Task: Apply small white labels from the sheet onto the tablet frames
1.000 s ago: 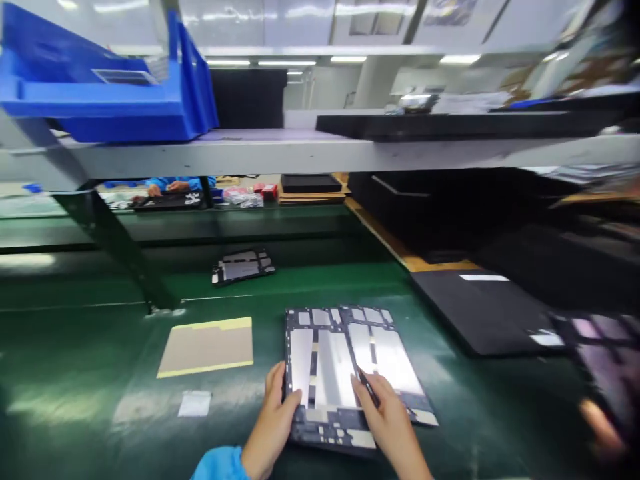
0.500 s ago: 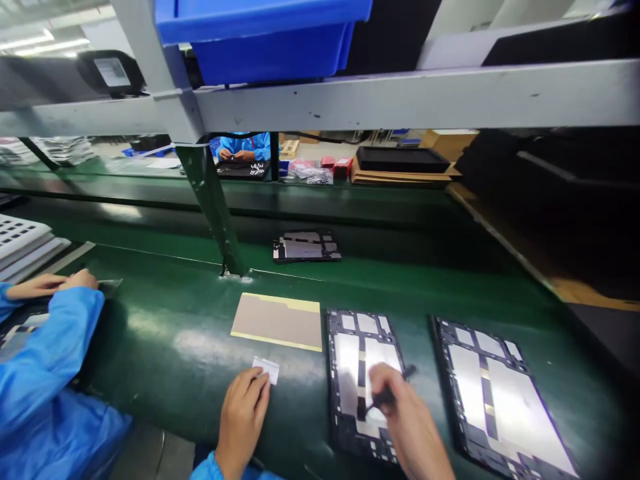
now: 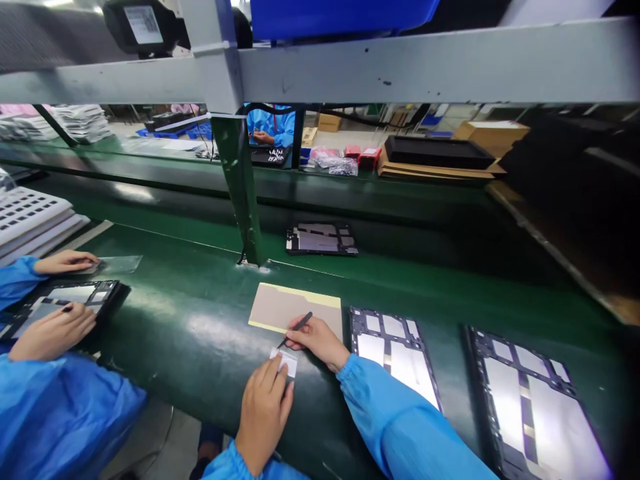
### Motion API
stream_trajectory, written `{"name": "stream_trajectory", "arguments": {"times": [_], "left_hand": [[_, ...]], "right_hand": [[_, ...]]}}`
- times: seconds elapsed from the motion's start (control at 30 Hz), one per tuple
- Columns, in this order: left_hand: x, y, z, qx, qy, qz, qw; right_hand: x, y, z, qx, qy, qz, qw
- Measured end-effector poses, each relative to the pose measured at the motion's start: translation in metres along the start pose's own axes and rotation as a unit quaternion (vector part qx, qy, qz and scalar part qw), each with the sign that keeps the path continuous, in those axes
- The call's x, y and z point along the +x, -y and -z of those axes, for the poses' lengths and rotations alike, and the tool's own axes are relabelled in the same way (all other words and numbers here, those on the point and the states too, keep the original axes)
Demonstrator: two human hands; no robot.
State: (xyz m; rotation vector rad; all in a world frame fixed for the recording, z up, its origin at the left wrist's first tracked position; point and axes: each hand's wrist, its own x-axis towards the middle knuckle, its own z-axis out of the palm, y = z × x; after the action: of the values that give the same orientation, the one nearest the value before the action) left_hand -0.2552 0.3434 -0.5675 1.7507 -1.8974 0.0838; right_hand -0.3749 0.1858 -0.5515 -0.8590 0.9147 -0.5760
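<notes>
My left hand lies on the green belt with its fingers flat on a small white label sheet. My right hand pinches thin black tweezers, their tip touching the top edge of that sheet. A tan backing sheet with yellow borders lies just behind both hands. To the right of my right forearm rests a dark tablet frame with silver panels, and a second frame lies further right.
A co-worker in a blue sleeve at left works with both hands on another frame. One more frame lies further back on the green belt. A green post holds a grey shelf; white trays are stacked at far left.
My right hand has moved left off the tablet frame, carrying the tweezers to the small white sheet. My left hand has stayed on that sheet. The view has shifted leftward.
</notes>
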Motion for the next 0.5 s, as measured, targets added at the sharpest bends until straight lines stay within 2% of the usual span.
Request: {"name": "stream_trajectory", "arguments": {"times": [0.13, 0.23, 0.5], "left_hand": [[0.0004, -0.0009, -0.0006, 0.010, -0.025, -0.014, 1.000], [0.0005, -0.0010, -0.0008, 0.022, -0.042, -0.026, 0.999], [0.0030, -0.0023, 0.0030, 0.019, -0.041, -0.026, 0.999]], "right_hand": [[-0.0004, -0.0002, 0.0037, -0.021, -0.024, 0.012, 0.999], [-0.0008, 0.0008, 0.0042, -0.037, -0.013, -0.001, 0.999], [-0.0031, 0.0004, 0.0045, -0.037, -0.002, -0.011, 0.999]]}}
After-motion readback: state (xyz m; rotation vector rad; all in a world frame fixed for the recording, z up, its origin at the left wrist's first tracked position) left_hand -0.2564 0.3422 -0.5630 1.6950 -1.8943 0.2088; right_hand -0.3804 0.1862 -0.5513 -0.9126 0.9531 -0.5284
